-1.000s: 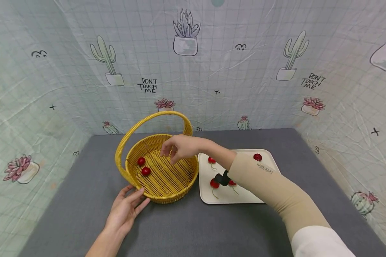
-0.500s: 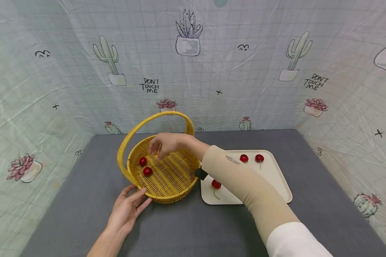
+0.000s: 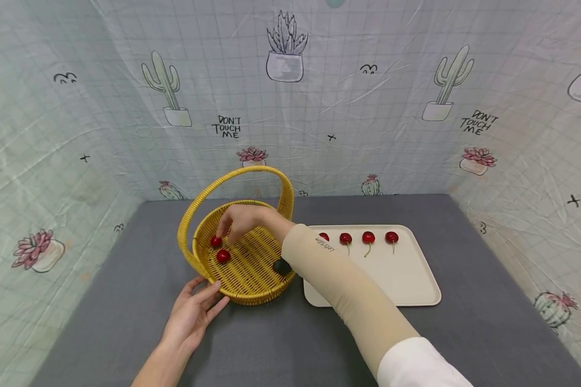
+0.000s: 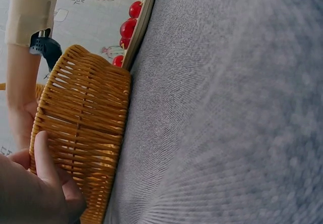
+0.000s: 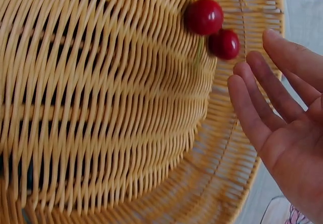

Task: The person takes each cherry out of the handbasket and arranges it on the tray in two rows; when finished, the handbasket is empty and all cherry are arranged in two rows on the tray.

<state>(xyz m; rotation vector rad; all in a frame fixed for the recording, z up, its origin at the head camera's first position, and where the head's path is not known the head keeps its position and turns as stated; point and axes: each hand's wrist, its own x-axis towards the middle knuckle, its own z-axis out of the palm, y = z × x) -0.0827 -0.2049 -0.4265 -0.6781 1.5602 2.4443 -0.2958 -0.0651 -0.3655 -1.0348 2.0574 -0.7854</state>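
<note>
A yellow wicker basket [image 3: 252, 295] with a tall hooped handle stands left of centre. Two red cherries, a front cherry [image 3: 223, 256] and a back cherry [image 3: 215, 241], lie inside its left part. Over the basket, my right hand [image 3: 241, 220] reaches down with fingers beside the back cherry. In the right wrist view the right hand [image 5: 290, 103] has loosely extended fingers, nothing held, close to both cherries. My left hand [image 3: 190, 314] holds the basket at its front left rim. The left wrist view shows one finger of the left hand [image 4: 35, 188] along the woven outer wall.
A cream rectangular tray [image 3: 406, 279] lies right of the basket, with several stemmed cherries [image 3: 368, 237] in a row near its back edge. My right forearm crosses the tray's left part. Behind the grey table [image 3: 290, 344] hangs a patterned cloth [image 3: 329, 97].
My right hand has moved left across the basket and then down towards the two cherries. The arm now covers less of the tray's right side. My left hand stays at the rim.
</note>
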